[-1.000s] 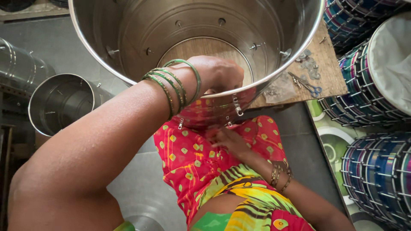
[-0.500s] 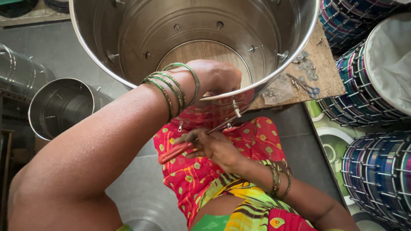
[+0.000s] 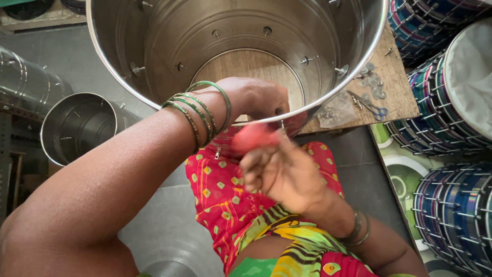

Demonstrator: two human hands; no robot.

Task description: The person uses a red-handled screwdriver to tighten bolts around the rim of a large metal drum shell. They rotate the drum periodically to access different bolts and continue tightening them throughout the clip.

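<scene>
We are fastening hardware at the rim of the steel drum shell [image 3: 236, 56], at its 6 o'clock edge. Our left hand [image 3: 256, 97] pinches closed on the rim there. Our right hand [image 3: 284, 172], just below, is wrapped shut around a red-handled tool [image 3: 254, 137], blurred. Next, we judge, the tip must meet the fitting squarely while the shell is kept steady on the wooden surface [image 3: 394, 87].
</scene>
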